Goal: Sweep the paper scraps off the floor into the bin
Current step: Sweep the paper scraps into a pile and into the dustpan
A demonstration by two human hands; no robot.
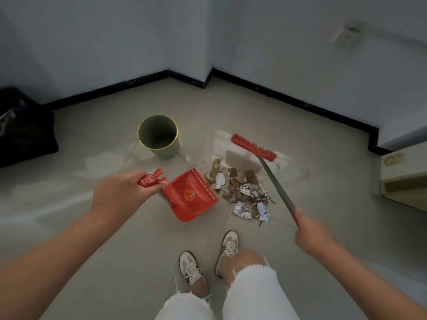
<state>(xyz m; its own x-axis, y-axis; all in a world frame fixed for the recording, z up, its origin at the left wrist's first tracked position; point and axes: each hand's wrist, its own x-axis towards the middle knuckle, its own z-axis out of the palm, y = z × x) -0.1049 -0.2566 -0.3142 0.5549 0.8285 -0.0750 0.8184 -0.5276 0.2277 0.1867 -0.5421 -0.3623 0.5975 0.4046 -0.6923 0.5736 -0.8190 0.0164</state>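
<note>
The dustpan [191, 197] is showing bright red with a round yellow-and-red emblem on its tray. The broom head [253, 147] is glowing the same red, its handle [276, 181] running grey into a red grip. The bin [159, 136] is looking olive green with a yellow rim. The paper scraps [242, 192] are mixing white and brown on beige floor tiles [115, 239].

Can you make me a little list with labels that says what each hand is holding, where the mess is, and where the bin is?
left hand: grips the handle top of the red plastic dustpan
right hand: grips the metal handle of the red broom
mess: pile of torn paper and cardboard scraps on the floor, between dustpan and broom head
bin: round green bucket with yellow rim, upright, beyond the dustpan
scraps in dustpan: none seen
</note>
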